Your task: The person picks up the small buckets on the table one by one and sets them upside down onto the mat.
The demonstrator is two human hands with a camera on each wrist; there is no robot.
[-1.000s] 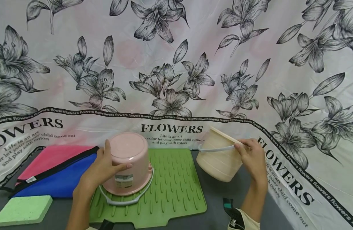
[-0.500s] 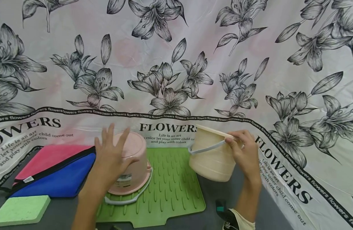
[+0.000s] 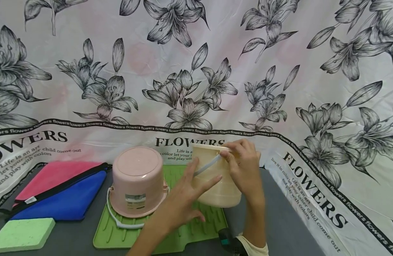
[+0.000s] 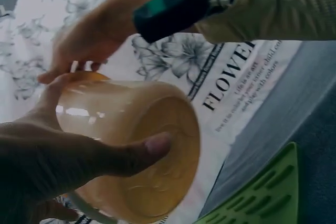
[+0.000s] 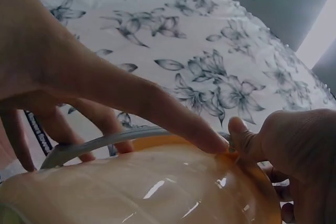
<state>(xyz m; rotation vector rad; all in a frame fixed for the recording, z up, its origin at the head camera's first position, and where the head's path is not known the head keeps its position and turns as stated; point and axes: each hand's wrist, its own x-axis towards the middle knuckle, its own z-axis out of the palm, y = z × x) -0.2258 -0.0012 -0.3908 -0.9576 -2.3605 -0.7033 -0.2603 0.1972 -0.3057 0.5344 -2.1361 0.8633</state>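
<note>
A cream bucket (image 3: pixel 220 190), slightly tilted, is held up over the right part of the green ridged mat (image 3: pixel 103 236). My right hand (image 3: pixel 246 167) pinches its rim and the end of its grey handle (image 3: pixel 207 165) between thumb and fingers. From the left, my left hand (image 3: pixel 183 199) reaches across to the bucket with fingers spread and fairly straight. In the left wrist view its thumb (image 4: pixel 142 153) lies over the bucket's base, and in the right wrist view its index fingertip is at the rim close to the right thumb (image 5: pixel 244 140).
An upside-down pink bucket (image 3: pixel 139 181) stands on the left of the mat, its grey handle lowered in front. Further left lie a pink and blue zippered pouch (image 3: pixel 65 192) and a light green sponge block (image 3: pixel 23 233). A flower-printed cloth (image 3: pixel 190 71) hangs behind the grey table.
My left hand has let go of the pink bucket and crossed right to the cream one. My right hand has brought the cream bucket leftward, from beside the mat to over its right part.
</note>
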